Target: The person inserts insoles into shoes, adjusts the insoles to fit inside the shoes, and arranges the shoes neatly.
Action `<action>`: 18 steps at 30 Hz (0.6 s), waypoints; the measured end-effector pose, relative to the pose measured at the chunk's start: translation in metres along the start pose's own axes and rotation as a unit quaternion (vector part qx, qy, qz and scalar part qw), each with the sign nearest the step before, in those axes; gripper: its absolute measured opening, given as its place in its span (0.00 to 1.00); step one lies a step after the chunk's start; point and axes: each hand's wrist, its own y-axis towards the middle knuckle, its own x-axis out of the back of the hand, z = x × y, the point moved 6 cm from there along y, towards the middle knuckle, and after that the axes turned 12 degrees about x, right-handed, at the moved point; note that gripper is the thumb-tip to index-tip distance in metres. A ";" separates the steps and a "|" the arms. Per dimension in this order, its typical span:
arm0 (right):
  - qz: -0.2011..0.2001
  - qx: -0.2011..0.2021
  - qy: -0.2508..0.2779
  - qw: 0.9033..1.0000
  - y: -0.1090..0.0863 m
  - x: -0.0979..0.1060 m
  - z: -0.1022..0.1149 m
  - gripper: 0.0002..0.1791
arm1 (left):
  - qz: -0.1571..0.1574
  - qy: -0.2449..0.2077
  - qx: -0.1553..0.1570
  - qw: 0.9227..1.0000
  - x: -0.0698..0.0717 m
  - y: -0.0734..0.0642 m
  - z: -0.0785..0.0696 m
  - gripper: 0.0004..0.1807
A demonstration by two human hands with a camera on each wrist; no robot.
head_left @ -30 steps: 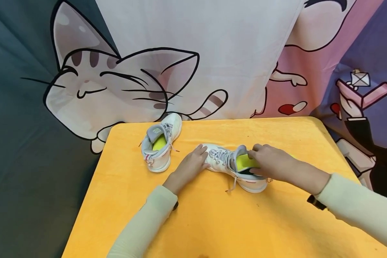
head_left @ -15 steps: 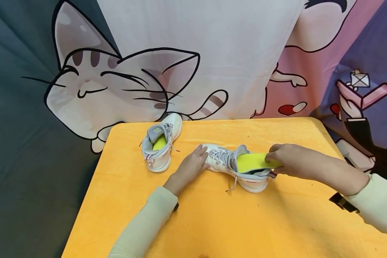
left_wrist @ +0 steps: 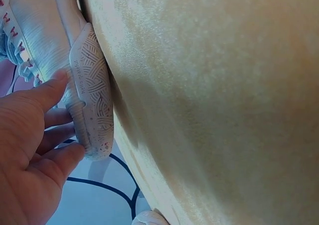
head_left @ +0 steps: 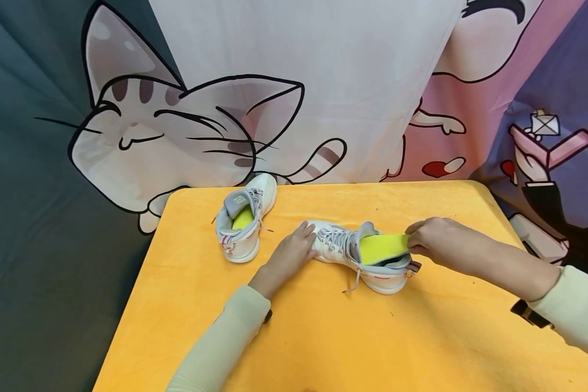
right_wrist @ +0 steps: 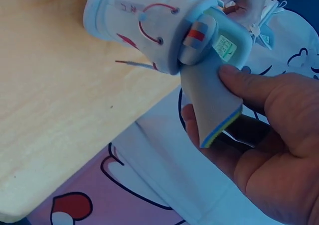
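A white sneaker [head_left: 333, 239] with grey laces lies sideways on the yellow table, toe to the left. My left hand [head_left: 294, 247] holds its toe; in the left wrist view the thumb lies on the upper and the fingers bend round the tip of the toe [left_wrist: 94, 100]. Out of the shoe's opening slants a yellow-green insole [head_left: 382, 249], its front part hidden inside. My right hand [head_left: 441, 243] pinches the heel end, just past the shoe's heel. The right wrist view shows the insole's grey underside [right_wrist: 212, 98] between thumb and fingers.
A second white sneaker [head_left: 240, 239], with a yellow-green insole [head_left: 243, 218] in it, stands at the back left of the yellow table [head_left: 323, 337]. Behind the table hangs a cloth printed with cartoon cats [head_left: 166, 136].
My right hand has moved from inside the shoe's opening to the right, drawing the insole's heel end up and partly out. The left hand stays on the toe.
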 end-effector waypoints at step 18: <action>-0.049 -0.026 0.020 0.998 0.012 -0.015 0.005 0.04 | 0.005 -0.010 0.006 1.000 0.000 0.001 0.000 0.24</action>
